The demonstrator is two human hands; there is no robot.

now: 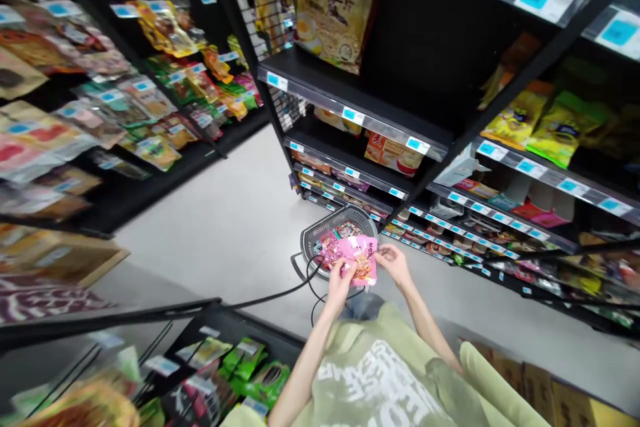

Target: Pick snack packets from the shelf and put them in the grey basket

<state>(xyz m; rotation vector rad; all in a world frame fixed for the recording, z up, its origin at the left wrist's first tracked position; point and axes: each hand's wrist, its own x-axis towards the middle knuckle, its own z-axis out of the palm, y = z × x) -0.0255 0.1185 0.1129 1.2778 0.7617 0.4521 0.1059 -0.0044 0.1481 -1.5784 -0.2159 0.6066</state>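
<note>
A pink snack bag point(364, 259) is held in front of my body, above a grey shopping basket point(309, 233) on the floor. My left hand point(342, 277) grips the bag's lower left side, thumb over its front. At the bag's right edge, my right hand point(393, 261) pinches it near the upper corner. Inside the basket lie other colourful packets point(327, 250), pink ones among them, partly hidden by the bag. A black cable point(270, 295) runs from the left toward my hands and loops below them.
Black shelves point(355, 103) with blue-and-white price tags rise ahead and to the right, bearing a large oatmeal-like bag point(334, 10) and yellow packets point(515, 120). Hanging snack bags point(145, 107) line the left rack. Green packets point(245, 360) fill a near shelf at lower left. Cardboard boxes point(543, 387) stand at lower right.
</note>
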